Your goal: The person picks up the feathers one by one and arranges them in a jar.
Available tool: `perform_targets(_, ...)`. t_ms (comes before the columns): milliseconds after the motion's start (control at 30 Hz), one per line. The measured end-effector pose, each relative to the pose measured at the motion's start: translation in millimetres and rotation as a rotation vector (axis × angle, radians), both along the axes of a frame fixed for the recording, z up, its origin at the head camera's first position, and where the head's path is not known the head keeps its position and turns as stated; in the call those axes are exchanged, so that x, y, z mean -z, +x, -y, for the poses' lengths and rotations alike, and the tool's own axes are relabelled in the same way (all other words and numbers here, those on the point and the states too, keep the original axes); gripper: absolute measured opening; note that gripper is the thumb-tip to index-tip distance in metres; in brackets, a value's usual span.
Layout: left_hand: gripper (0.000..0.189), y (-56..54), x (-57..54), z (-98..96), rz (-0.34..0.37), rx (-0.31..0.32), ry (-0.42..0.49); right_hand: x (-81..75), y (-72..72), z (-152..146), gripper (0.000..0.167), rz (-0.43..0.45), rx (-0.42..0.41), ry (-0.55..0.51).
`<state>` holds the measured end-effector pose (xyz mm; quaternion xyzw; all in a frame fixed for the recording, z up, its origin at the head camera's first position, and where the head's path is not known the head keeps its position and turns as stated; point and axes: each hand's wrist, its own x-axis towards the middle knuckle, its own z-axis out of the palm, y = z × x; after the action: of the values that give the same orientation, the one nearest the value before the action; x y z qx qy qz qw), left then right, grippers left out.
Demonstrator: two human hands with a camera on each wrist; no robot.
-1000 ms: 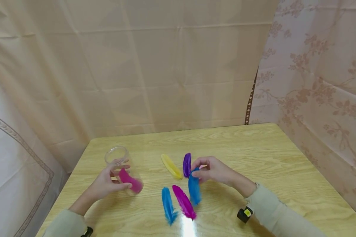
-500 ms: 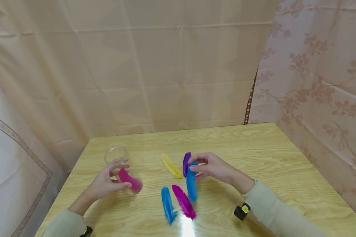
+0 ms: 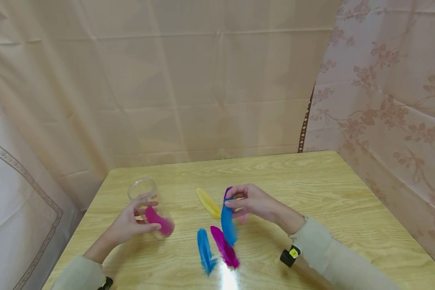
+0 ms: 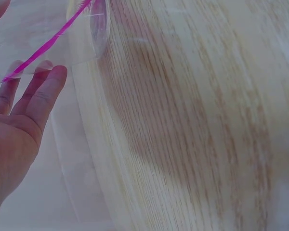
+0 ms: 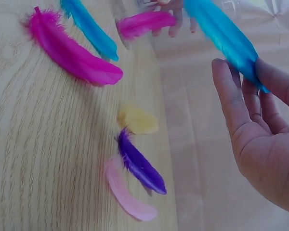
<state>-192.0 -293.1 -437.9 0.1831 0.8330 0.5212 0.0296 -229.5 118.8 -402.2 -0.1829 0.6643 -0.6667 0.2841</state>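
My left hand [image 3: 127, 226] grips a tilted clear cylindrical container [image 3: 163, 210] at the left of the table, fingers behind it and thumb in front. A magenta feather [image 3: 158, 221] lies inside, near the bottom. Between the thumb and fingers of my right hand [image 3: 259, 203], one end of a blue feather [image 3: 228, 224] is pinched; the rest hangs down over the table. Beneath and beside that hand are a purple feather [image 5: 142, 166] and a pale pink feather [image 5: 127, 195], both largely covered by the hand in the head view.
A yellow feather [image 3: 207, 202] lies on the wooden table [image 3: 293, 173] between the hands. Closer to me lie a second blue feather [image 3: 204, 250] and a magenta feather [image 3: 223, 246]. Curtains [image 3: 221, 80] hang behind the table and on both sides.
My right hand has lifted the blue feather slightly and carried it left, so it now covers more of the purple feather. The left hand and the container have stayed put.
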Motion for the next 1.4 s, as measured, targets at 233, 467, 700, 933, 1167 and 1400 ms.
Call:
perform_targets(233, 0.081, -0.2, 0.4, -0.4, -0.004, 0.003, -0.003, -4.2, 0.1, 3.6, 0.030, -0.039, -0.006, 0.046)
perform_targets(467, 0.081, 0.3, 0.1, -0.5, -0.005, -0.001, -0.012, -7.1, 0.7, 9.4, 0.032, -0.063, -0.028, 0.063)
perform_targets(700, 0.082, 1.1, -0.2, -0.6, -0.007, -0.005, -0.015, -9.9, 1.2, 17.0, 0.034, -0.058, -0.032, 0.060)
perform_targets(933, 0.081, 0.7, -0.1, -1.3, -0.005, -0.005, -0.010, -20.1, -1.1, 19.7, 0.033, -0.053, -0.056, 0.023)
perform_targets(1167, 0.082, -0.9, 1.2, -0.8, -0.007, 0.002, -0.005, -36.9, -1.9, 19.3, 0.025, -0.123, -0.073, 0.056)
perform_targets(1400, 0.082, -1.5, 2.6, -0.1, 0.002, 0.014, 0.005, -45.7, -2.9, 22.2, 0.027, -0.178, -0.089, 0.055)
